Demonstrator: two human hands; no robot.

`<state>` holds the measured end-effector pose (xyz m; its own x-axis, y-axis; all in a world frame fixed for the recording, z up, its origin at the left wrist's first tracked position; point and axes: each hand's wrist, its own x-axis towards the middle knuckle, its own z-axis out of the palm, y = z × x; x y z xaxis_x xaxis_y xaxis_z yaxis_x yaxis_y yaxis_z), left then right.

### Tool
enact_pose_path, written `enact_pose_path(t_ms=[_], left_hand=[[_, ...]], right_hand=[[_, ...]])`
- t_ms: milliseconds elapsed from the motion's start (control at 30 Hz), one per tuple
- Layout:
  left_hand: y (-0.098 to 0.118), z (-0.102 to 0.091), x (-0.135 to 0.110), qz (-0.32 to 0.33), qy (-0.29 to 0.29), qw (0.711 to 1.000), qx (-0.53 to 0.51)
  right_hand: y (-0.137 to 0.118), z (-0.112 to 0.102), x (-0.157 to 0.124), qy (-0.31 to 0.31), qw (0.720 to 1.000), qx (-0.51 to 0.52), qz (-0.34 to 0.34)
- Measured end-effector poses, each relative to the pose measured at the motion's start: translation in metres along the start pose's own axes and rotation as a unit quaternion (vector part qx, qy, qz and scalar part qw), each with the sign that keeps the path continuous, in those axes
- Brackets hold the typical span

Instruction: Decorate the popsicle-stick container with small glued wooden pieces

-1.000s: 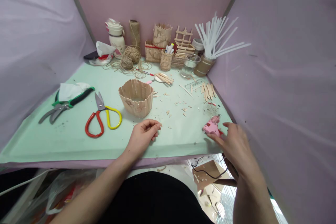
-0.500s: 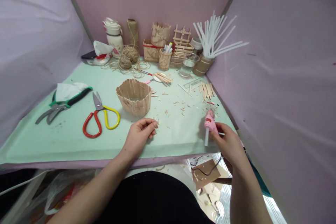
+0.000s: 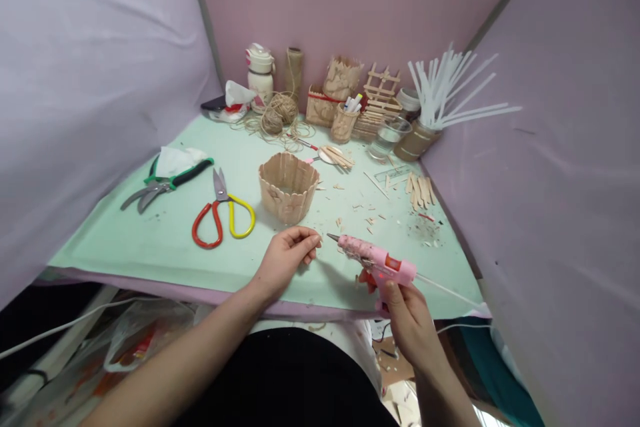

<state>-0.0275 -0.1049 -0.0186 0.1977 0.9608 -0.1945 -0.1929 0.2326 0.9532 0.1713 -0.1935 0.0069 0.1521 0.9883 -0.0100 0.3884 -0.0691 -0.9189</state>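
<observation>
Gripping pink glue gun (image 3: 373, 257) by handle (image 3: 384, 283) with right hand (image 3: 407, 320), front-right of wooden basket (image 3: 286, 207); pinching narrowly with left hand (image 3: 287, 257) just front of basket, cannot tell on what. Expect light, rigid gun, probably hot at nozzle (image 3: 333, 237); hold by handle.

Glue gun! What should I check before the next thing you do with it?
1. Glue gun held in the right hand: ok.
2. Glue stick in its back: ok, one pokes out.
3. Nozzle pointing away from the left hand: not ok, it points toward its fingertips.
4. Nozzle hot: cannot tell.
5. Basket upright: ok.
6. Scissors out of both hands: ok, lying on the table.
</observation>
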Motion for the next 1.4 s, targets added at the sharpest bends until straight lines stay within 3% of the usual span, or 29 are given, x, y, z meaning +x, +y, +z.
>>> enact_pose_path(t_ms=[567,1400], left_hand=[[0.0055,-0.0004,-0.0036,0.001,-0.009,1.000,0.024],[0.0082,0.0013,-0.0041,0.000,-0.004,1.000,0.028]], right_hand=[[0.0088,0.0038,0.0005,0.007,0.999,-0.005,0.042],[0.0037,0.0051,0.0005,0.000,0.999,-0.002,0.044]])
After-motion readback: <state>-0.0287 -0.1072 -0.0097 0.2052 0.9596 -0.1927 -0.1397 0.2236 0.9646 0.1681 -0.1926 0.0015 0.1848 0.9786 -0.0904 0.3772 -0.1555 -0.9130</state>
